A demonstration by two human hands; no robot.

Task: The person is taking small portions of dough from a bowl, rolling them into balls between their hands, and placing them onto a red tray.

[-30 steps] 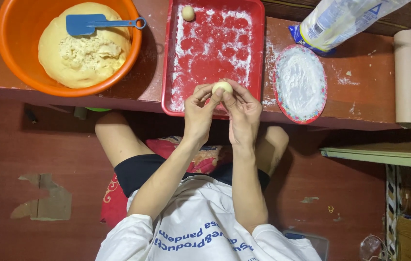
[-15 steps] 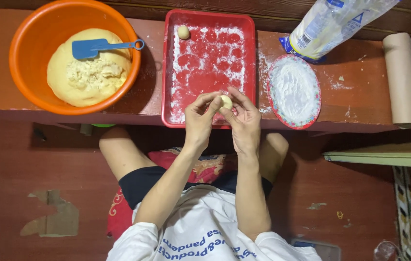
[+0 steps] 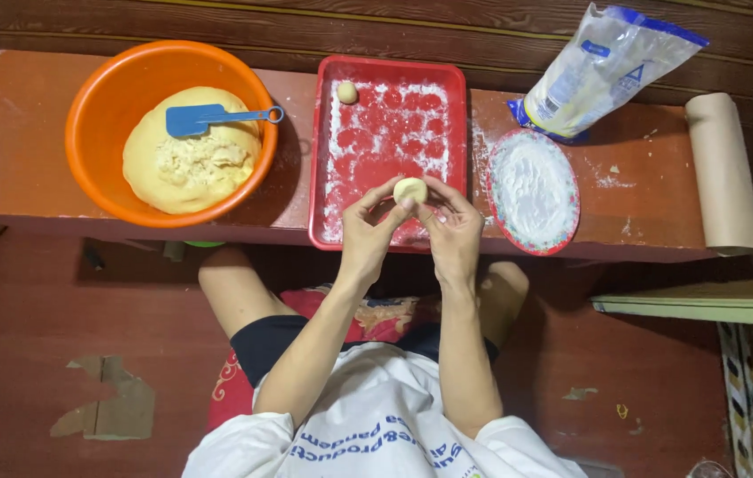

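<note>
Fingertips [image 3: 408,203] of both hands pinch dough ball [image 3: 411,189] | small, round, pale yellow

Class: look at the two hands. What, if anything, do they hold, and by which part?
A small dough ball, pinched at its sides between the fingertips of left hand and right hand.

Looks like a home setup for baking, with someone sitting on the floor at a low red wooden bench [image 3: 40,186]. Orange bowl [image 3: 98,106] of dough at 10 o'clock, floured red tray [image 3: 456,133] at 12, flour bag [image 3: 602,66] and floured plate [image 3: 571,190] around 2.
</note>
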